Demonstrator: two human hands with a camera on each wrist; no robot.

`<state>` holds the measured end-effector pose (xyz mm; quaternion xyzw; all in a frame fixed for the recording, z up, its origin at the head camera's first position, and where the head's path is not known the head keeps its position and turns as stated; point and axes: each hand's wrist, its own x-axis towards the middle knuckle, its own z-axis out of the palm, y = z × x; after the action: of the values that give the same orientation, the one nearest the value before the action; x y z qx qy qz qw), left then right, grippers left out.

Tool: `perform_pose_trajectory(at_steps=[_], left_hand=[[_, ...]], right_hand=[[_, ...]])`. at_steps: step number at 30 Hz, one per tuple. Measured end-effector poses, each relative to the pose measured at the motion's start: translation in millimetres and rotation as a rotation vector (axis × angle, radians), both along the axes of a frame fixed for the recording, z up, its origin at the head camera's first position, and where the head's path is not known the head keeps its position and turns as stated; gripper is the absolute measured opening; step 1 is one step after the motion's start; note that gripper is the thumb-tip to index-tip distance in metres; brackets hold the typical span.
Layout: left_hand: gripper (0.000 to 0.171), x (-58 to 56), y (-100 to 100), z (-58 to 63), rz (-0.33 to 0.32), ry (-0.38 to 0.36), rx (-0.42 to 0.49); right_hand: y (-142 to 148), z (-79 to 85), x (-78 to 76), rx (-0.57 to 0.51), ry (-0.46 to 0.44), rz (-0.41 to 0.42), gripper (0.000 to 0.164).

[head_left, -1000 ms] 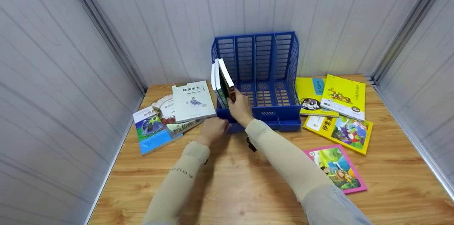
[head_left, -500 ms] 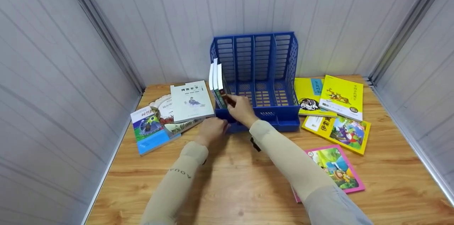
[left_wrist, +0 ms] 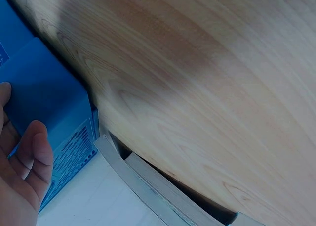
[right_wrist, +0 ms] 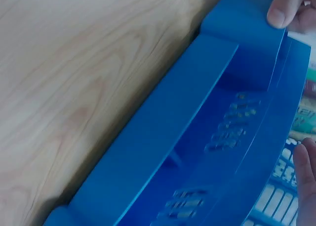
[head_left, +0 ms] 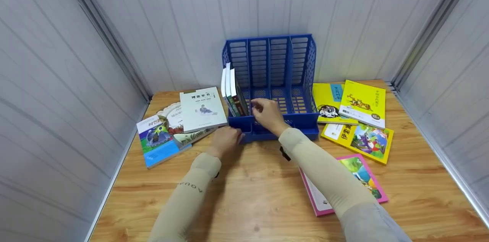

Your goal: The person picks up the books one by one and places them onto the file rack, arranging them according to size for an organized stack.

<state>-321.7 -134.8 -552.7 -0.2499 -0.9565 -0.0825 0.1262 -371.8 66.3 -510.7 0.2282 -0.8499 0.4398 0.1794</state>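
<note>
Books [head_left: 204, 110] flank the rack [head_left: 307, 120]; left fingers [head_left: 235, 134] clamp its corner, right fingers [head_left: 261, 102] curve loosely beside its upright books [head_left: 232, 86].

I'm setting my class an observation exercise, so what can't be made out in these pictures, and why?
Head view: whether the pink-edged pieces are one book or two; the right sleeve crosses between them.
Head view: most of both covers of the middle upright book; its neighbours hide them.
Head view: part of the scallop-edged book; the white-covered book lies over it.
Right wrist view: the rest of the right grip; the picture's right edge cuts it off.
</note>
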Motion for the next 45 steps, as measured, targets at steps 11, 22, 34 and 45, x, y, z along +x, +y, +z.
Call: perform_pose_trajectory(at_steps=[11, 22, 34, 45], left_hand=[[0.039, 0.0, 1, 3.4, 0.023, -0.060, -0.023], [0.036, 4.2, 0, 6.0, 0.052, -0.139, 0.016], [0.014, 3.2, -29, 6.5, -0.099, 0.140, 0.112], [0.013, -7.6, -75, 20.4, 0.040, 0.169, 0.105]], right_hand=[[55, 4.8, 1.5, 0.088, -0.022, -0.054, 0.023], [113, -0.1, 8.5, 0.226, -0.114, -0.131, 0.032], [150, -5.0, 13.3, 0.382, -0.260, -0.140, 0.049], [150, -16.8, 14.6, 0.503, -0.198, -0.107, 0.041]])
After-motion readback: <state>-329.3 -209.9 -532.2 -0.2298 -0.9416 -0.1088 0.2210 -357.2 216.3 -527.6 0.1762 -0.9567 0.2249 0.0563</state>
